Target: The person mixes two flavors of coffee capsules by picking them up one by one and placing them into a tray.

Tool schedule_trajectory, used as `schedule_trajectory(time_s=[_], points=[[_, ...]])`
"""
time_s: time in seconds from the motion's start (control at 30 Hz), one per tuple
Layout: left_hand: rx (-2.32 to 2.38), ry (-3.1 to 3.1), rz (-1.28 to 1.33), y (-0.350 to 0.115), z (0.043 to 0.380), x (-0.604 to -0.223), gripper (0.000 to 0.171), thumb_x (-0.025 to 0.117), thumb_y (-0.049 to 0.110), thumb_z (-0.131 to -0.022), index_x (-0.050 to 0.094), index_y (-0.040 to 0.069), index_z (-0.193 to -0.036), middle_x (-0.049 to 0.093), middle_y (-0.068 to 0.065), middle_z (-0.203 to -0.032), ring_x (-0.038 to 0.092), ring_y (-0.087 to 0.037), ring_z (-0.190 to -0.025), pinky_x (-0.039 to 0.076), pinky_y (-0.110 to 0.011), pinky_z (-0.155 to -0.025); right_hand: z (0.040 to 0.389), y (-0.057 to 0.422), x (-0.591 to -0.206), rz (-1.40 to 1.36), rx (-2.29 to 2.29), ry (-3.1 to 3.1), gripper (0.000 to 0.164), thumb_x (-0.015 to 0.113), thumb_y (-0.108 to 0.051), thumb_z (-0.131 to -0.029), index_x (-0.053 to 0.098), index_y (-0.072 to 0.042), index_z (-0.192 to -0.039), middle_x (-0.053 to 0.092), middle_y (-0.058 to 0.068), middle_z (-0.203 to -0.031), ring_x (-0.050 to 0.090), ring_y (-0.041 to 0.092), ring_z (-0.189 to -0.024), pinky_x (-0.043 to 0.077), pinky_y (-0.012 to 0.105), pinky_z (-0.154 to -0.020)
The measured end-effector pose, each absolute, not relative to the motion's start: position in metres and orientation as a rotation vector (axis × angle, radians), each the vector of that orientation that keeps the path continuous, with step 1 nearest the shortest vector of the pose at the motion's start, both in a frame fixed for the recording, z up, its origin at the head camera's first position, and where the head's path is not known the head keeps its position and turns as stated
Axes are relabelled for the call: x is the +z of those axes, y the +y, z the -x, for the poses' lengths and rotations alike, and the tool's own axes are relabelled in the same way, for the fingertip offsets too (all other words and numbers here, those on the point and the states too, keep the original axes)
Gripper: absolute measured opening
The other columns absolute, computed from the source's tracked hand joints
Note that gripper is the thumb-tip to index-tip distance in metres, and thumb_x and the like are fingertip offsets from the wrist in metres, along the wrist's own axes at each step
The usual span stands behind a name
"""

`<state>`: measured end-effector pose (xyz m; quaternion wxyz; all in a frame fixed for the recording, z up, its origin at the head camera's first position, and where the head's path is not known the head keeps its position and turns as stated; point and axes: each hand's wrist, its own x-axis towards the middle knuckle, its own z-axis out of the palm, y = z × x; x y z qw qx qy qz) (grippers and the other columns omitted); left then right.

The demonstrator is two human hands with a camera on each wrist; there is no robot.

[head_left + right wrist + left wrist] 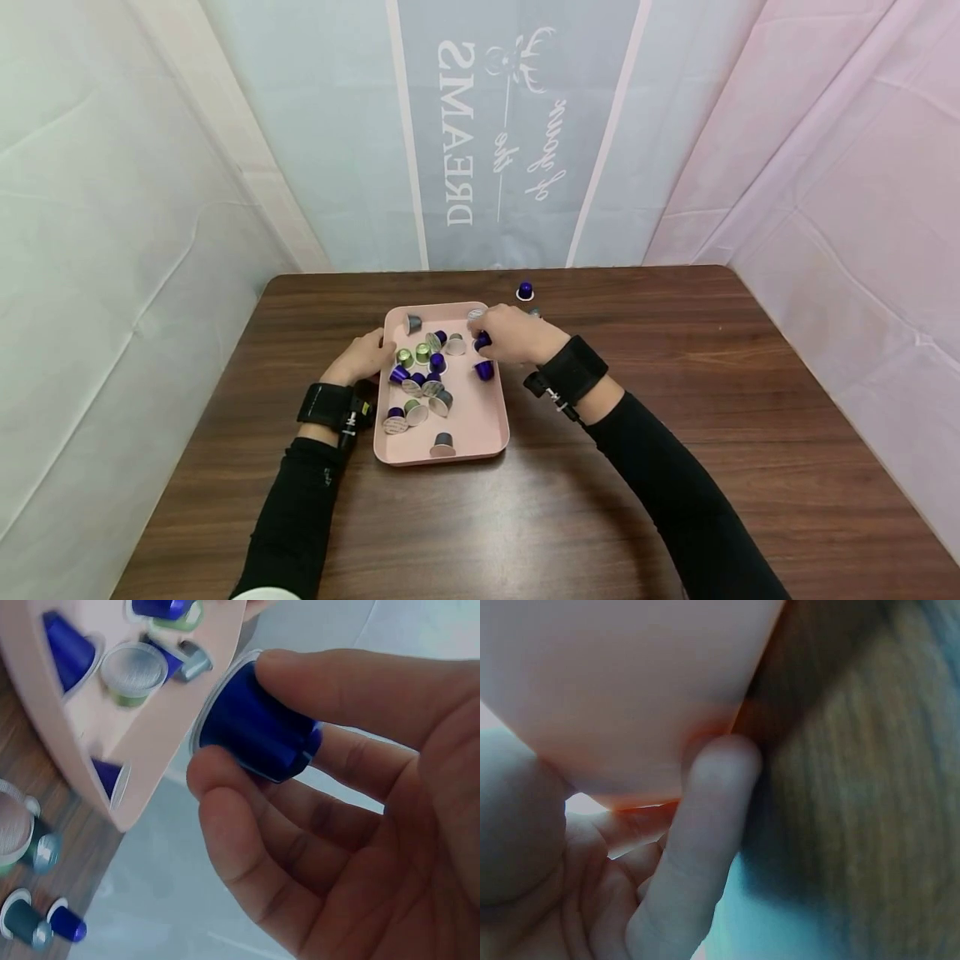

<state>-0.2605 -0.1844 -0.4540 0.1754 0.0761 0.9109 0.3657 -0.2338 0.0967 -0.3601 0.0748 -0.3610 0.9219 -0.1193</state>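
Observation:
My right hand (517,335) pinches a dark blue coffee capsule (259,724) between thumb and fingers, over the right side of a pink tray (480,433). On the tray's left rim, my left hand (363,357) holds the edge; its wrist view shows a finger (712,802) pressed along the pink wall. Scattered in the tray are several coffee capsules: blue ones such as this capsule (483,370), green ones like this capsule (423,352), and grey ones like this capsule (443,443). Some lie on their sides, others stand on their lids.
Behind the tray, a blue capsule (525,291) stands on the brown wooden table (637,400). Close to it, partly hidden by the right hand, are more capsules, including a teal capsule (27,921). Pale cloth (337,125) hangs around the table's back and sides.

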Motion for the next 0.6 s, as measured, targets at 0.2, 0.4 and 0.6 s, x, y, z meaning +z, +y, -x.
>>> schedule_trajectory(time_s=[0.2, 0.4, 0.6], points=[[1.052, 2.581, -0.219, -0.185, 0.262, -0.455, 0.044, 0.036, 0.023, -0.102, 0.037, -0.002, -0.138, 0.056, -0.027, -0.115, 0.065, -0.029, -0.085, 0.056, -0.035, -0.061, 0.232, 0.078, -0.365, 1.019, -0.306, 2.759, 0.012, 0.062, -0.011, -0.089, 0.067, -0.007, -0.100, 0.057, 0.004, -0.092, 0.053, 0.015, -0.072, 0.046, 0.026, -0.065], [1.043, 2.573, -0.220, -0.185, 0.259, -0.453, 0.046, 0.035, 0.022, -0.102, 0.034, -0.003, -0.140, 0.055, -0.028, -0.117, 0.064, -0.030, -0.087, 0.056, -0.035, -0.062, 0.232, 0.063, -0.374, 1.006, -0.269, 2.721, 0.008, 0.064, -0.010, -0.087, 0.067, -0.008, -0.093, 0.059, 0.002, -0.083, 0.053, 0.013, -0.070, 0.045, 0.024, -0.063], [1.054, 2.568, -0.214, -0.184, 0.258, -0.452, 0.045, 0.035, 0.021, -0.102, 0.034, -0.003, -0.140, 0.055, -0.027, -0.116, 0.064, -0.030, -0.086, 0.056, -0.036, -0.062, 0.233, 0.052, -0.379, 1.023, -0.326, 2.707, 0.002, 0.063, -0.005, -0.085, 0.065, -0.006, -0.085, 0.051, -0.001, -0.071, 0.044, 0.011, -0.059, 0.036, 0.023, -0.057]])
